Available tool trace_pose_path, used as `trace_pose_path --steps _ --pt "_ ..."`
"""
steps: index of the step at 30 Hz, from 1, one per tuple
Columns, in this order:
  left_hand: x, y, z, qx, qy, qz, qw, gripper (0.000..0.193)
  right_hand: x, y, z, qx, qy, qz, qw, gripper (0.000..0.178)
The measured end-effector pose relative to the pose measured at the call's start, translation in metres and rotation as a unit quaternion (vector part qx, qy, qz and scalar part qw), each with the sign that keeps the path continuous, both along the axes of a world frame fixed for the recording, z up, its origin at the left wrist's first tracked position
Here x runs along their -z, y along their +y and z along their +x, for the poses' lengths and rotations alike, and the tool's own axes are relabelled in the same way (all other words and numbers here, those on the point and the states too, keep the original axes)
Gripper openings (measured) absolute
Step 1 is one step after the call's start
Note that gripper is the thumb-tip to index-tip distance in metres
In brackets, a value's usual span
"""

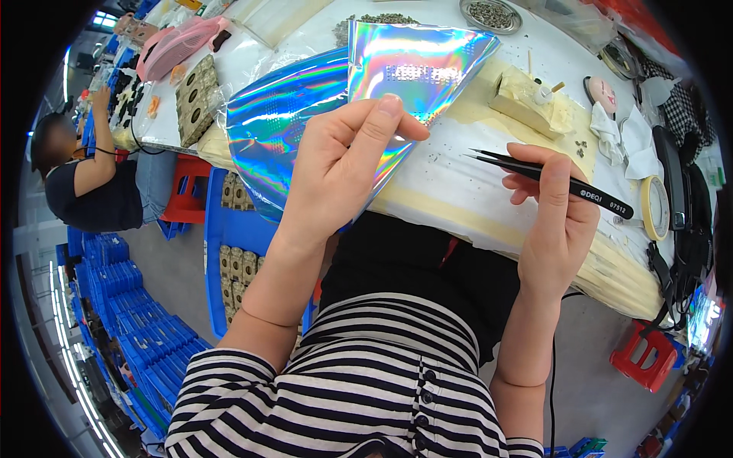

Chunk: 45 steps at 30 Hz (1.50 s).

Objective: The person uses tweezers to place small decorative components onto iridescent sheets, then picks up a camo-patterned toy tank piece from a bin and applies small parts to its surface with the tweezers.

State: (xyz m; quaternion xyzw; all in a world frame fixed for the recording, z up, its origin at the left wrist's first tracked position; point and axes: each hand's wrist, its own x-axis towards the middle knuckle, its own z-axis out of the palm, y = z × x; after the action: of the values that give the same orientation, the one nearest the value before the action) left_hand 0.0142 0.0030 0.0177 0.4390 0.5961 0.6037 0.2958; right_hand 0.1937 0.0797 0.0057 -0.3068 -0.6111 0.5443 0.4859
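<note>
Largest first: long white-topped desk with pale-yellow covering along its edge [450, 191], across the upper part of the view. Tall rows of stacked blue plastic trays [149, 328] on the floor, far left. Another person in a dark top [95, 183], seated at the desk's left side. Single blue plastic tray with rows of grey-brown moulded pieces [259, 227], below the desk edge, near the left forearm.

Shiny iridescent blue-silver film [420, 57], rows of small dots on it, raised in front of the person, over the near half of the desk; one sheet or two, can't tell. Left hand [336, 164] pinches its lower edge, thumb against curled fingers. Right hand [557, 206] grips the tweezers, thumb and fingers closed round them.

Grey-brown slab with round holes [197, 99], left of film. Cream-yellow block [534, 103], right of film, small white piece on top. Round metal dish of small bits [489, 30], far edge. Pale-yellow tape roll [647, 210], right of the right hand. Slim black tweezers [603, 200], tips slightly apart, aimed left toward the film, not touching it.
</note>
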Motion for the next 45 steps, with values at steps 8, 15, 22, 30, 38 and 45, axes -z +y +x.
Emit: trace_pose_path --steps 8,15,22,30,38,45 --pt "0.006 0.0 0.003 -0.006 0.173 -0.024 0.985 0.009 0.004 -0.001 -0.005 -0.015 -0.04 0.132 0.99 0.026" --pt "0.007 0.001 0.004 0.006 0.201 -0.034 0.979 0.011 0.006 0.001 -0.013 -0.002 -0.045 0.173 0.984 0.015" --pt "0.004 0.001 0.005 0.013 0.182 -0.04 0.982 0.011 0.011 0.002 -0.016 0.008 -0.046 0.163 0.986 0.016" --pt "0.006 0.001 0.004 0.015 0.179 -0.04 0.983 0.011 0.012 0.002 -0.016 0.017 -0.048 0.178 0.983 0.017" --pt "0.006 0.001 0.005 0.012 0.182 -0.038 0.983 0.011 0.013 0.002 -0.017 0.019 -0.047 0.186 0.981 0.016" --pt "0.007 0.002 0.005 0.011 0.191 -0.034 0.981 0.011 0.013 0.001 -0.017 0.025 -0.043 0.187 0.981 0.015"
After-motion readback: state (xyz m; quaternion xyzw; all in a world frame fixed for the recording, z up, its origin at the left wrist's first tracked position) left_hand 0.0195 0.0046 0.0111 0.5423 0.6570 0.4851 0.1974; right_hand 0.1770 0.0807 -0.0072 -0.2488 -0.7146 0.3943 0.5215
